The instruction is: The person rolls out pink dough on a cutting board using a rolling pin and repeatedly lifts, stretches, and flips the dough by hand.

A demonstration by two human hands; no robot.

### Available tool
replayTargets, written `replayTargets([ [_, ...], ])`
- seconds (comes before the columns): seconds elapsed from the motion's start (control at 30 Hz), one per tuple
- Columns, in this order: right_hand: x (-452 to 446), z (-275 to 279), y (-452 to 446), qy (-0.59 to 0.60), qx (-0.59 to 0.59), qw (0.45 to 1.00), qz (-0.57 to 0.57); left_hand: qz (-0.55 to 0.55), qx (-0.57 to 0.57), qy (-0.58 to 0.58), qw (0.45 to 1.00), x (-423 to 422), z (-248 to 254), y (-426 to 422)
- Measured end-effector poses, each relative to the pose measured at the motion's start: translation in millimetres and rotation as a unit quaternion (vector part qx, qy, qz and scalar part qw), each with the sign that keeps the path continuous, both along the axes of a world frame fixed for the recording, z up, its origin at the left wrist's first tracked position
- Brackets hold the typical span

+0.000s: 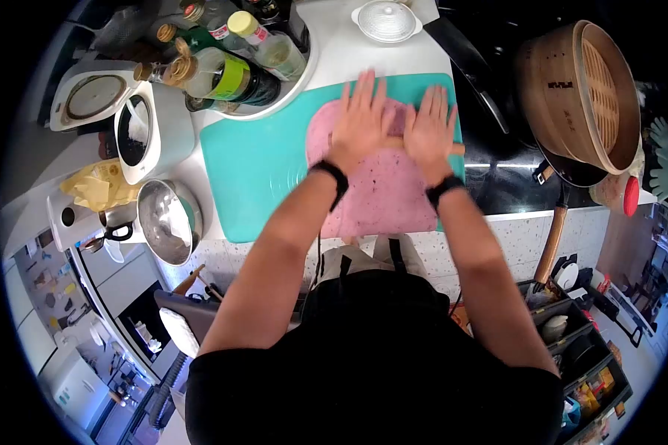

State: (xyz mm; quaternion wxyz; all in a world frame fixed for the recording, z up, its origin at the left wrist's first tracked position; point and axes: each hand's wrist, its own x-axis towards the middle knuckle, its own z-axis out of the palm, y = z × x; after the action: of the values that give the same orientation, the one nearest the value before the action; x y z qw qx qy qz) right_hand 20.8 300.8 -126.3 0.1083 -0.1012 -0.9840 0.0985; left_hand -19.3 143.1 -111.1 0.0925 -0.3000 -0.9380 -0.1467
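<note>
Two hands, left hand [358, 127] and right hand [428, 135], lie flat, fingers extended, over a rolling pin [395, 142] on pink dough [386, 194] atop the teal mat [243, 178]; seemingly soft, the dough probably needs broad support underneath.

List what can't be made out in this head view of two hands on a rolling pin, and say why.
Head view:
- Left end of the rolling pin: covered by the left hand.
- Fine detail of the right hand: blurred.
- Mat beneath the dough: covered by the dough.
- Inside of the frying pan: mostly hidden by the steamer.
- Print on the green-labelled bottle: too small.
</note>
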Motion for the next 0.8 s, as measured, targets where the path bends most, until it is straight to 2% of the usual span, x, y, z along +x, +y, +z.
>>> replayTargets([
  [0.07,-13.5,-6.2,11.0,0.019,-0.015,1.0,0.003,0.012,0.006,0.001,1.0,-30.1,-6.9,3.6],
  [0.13,-39.7,-3.9,31.6,0.017,-0.118,0.991,0.052,0.009,0.004,0.02,1.0,-32.1,8.0,3.0],
  [0.17,-18.5,17.4,33.0,0.058,-0.091,0.991,0.079,-0.001,0.027,0.007,1.0,-11.1,13.0,1.5],
  [0.23,38.2,27.1,29.9,0.034,-0.045,0.994,0.089,-0.019,0.122,-0.092,0.988,46.4,1.8,-6.2],
  [0.33,54.2,14.8,22.2,-0.051,-0.074,0.991,0.102,-0.011,0.072,-0.115,0.991,44.9,-10.0,-3.2],
  [0.37,35.0,4.2,27.0,-0.026,-0.059,0.993,0.104,-0.011,0.069,-0.119,0.991,30.1,-16.2,-0.4],
  [0.47,-16.1,-4.6,35.1,-0.056,-0.051,0.993,0.086,-0.004,0.052,-0.096,0.994,-21.8,-19.3,16.2],
  [0.53,-39.4,-4.6,41.2,-0.069,-0.015,0.994,0.08,0.006,-0.02,-0.037,0.999,-43.6,-19.7,25.5],
  [0.57,-46.0,-4.4,43.7,-0.072,-0.014,0.994,0.079,0.006,-0.019,-0.04,0.999,-49.0,-20.2,29.0],
  [0.63,-62.1,-1.7,45.5,-0.031,0.032,0.995,0.084,0.019,-0.037,0.0,0.999,-63.5,-16.1,32.0],
  [0.77,-74.8,3.2,55.0,0.015,0.011,0.994,0.111,-0.001,0.014,-0.004,1.0,-78.9,-12.7,34.0],
  [0.8,-73.5,5.6,58.1,0.003,-0.032,0.99,0.137,0.01,0.032,-0.061,0.998,-79.4,-9.2,33.4],
])
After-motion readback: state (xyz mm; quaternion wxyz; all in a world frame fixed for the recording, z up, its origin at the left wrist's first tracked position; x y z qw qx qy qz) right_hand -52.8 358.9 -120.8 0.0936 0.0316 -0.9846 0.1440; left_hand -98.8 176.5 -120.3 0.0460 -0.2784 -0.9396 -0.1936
